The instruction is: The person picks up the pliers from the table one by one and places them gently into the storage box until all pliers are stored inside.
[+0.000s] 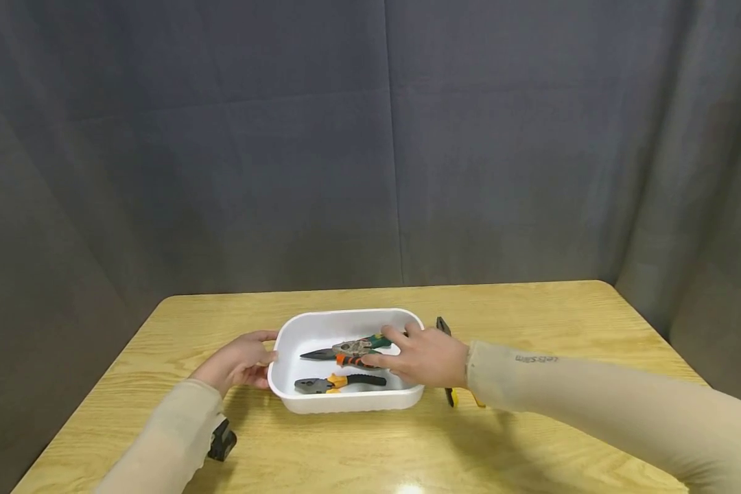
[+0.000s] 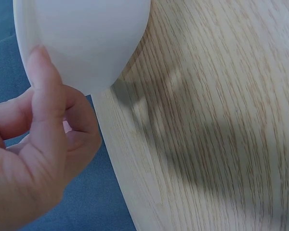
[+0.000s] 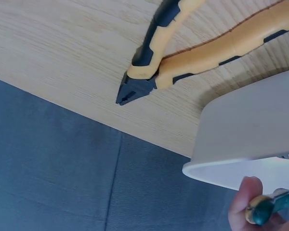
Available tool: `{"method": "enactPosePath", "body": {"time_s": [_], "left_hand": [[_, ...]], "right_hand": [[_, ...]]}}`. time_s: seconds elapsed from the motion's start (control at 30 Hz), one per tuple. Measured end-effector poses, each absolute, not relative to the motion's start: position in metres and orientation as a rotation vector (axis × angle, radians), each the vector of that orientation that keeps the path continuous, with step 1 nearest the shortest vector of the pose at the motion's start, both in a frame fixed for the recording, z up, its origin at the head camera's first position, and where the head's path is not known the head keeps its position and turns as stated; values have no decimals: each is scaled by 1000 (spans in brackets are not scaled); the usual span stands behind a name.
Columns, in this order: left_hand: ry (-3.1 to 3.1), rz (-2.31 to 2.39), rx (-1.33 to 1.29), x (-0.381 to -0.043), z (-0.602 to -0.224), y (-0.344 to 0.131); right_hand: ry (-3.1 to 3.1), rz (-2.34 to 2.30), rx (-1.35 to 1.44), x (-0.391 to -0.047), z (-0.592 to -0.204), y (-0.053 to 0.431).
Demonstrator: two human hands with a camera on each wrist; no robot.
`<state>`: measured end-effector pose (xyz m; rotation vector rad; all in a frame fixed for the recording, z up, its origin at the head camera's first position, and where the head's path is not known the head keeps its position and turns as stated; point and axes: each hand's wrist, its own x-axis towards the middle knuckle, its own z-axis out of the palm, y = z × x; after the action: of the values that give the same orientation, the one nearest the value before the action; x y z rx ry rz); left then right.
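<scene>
My left hand (image 1: pixel 247 360) pinches the left end of a white plastic tub (image 1: pixel 352 403). In the left wrist view the thumb lies over the rim, with the other fingers bent outside the wall. My right hand (image 1: pixel 429 357) reaches over the tub's right end and grips green-handled pliers (image 1: pixel 373 341) with dark, pointed jaws. An orange-and-black handle (image 1: pixel 348 360) lies right beside the thumb, partly covered by the hand. Closer to the tub's front wall lie combination pliers (image 1: pixel 339 383) with orange-and-black handles.
On the wooden table (image 1: pixel 531 309), just right of the tub, lie yellow-and-black pliers (image 3: pixel 156 72) with their handles spread; the right forearm partly hides them in the head view. A black wrist device (image 1: pixel 222 440) sits at the left sleeve. Grey curtains (image 1: pixel 284 171) hang behind the table.
</scene>
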<state>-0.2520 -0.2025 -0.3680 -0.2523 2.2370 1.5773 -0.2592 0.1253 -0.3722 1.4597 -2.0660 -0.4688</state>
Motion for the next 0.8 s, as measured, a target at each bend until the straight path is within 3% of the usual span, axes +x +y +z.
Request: {"method": "enactPosePath", "body": {"time_s": [0.8], "left_hand": [[2236, 1570, -260, -249, -366, -201]], "right_hand": [[-1896, -671, 1547, -267, -370, 90]]}}
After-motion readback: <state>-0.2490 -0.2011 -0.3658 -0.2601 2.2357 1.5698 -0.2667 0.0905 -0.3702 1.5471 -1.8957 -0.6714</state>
